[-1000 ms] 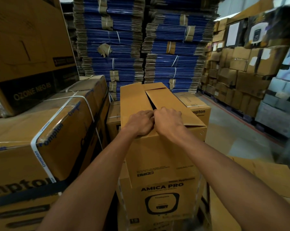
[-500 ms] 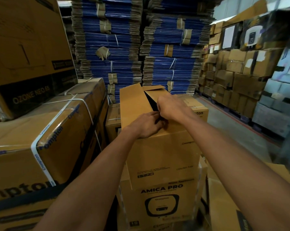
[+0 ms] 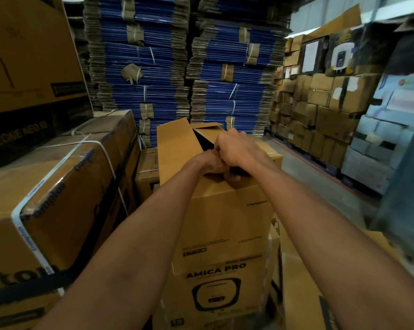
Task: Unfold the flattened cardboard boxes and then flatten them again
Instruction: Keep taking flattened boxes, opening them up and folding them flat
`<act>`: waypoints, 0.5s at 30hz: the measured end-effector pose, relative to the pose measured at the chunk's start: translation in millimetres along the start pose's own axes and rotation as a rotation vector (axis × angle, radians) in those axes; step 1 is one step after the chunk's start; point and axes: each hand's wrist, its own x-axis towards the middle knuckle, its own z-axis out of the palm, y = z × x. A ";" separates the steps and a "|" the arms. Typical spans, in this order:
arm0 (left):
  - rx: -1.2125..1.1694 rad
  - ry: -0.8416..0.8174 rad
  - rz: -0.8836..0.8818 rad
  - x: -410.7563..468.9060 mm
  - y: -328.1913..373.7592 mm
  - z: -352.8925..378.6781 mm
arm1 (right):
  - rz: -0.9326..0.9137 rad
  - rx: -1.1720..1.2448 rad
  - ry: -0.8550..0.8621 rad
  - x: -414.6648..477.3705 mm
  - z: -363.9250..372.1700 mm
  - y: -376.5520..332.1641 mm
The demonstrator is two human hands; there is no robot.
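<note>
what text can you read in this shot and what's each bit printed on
"AMICA PRO": lower carton under the box in hand.
"OZONE NEO 65", blurred: big carton upper left.
"Crompton", faint: strapped carton on the left.
Fine print on the held box and the papers on the right-hand stacks: too small to read.

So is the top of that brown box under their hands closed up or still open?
Partly open. The box stands unfolded, with a dark triangular gap between its top flaps, beside the right hand.
</note>
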 end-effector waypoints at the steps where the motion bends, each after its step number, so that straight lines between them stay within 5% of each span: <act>1: 0.018 0.041 -0.011 13.7 -4.4 1.6 | 0.004 -0.002 -0.012 2.8 -1.1 1.4; 8: -0.013 0.357 -0.060 -41.6 22.3 -0.1 | 0.082 0.064 -0.015 22.0 -14.2 30.1; 15: 0.127 0.704 0.126 -74.8 30.9 6.0 | 0.185 0.371 -0.197 32.0 -45.2 57.1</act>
